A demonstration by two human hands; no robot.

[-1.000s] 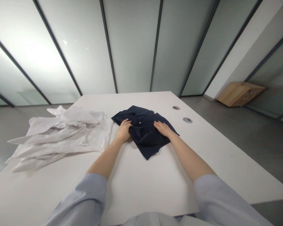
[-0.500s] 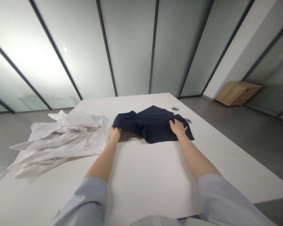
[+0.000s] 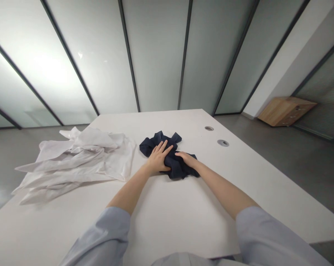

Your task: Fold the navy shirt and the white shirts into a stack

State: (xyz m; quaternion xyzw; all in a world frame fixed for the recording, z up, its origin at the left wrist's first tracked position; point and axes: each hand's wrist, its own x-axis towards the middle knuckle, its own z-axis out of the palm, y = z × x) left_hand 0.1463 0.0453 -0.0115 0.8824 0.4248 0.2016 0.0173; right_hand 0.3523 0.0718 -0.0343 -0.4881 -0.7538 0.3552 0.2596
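Note:
A dark navy garment (image 3: 161, 142) lies bunched into a small heap in the middle of the white table (image 3: 167, 214). My left hand (image 3: 158, 159) rests flat on its left side, fingers stretched out and spread. My right hand (image 3: 186, 159) lies on the garment's right side, fingers curled onto the cloth and pressing it down. Both forearms are bare, with pale blue sleeves pushed up near the bottom of the view.
A rumpled pile of white shirts (image 3: 78, 155) covers the table's left part and hangs over its left edge. Two round cable holes (image 3: 222, 142) sit at the right rear. A wooden cabinet (image 3: 287, 110) stands on the floor at far right; glass walls run behind.
The navy garment was spread wide between my hands; both hands have come together and the cloth is now gathered into a compact bundle under them.

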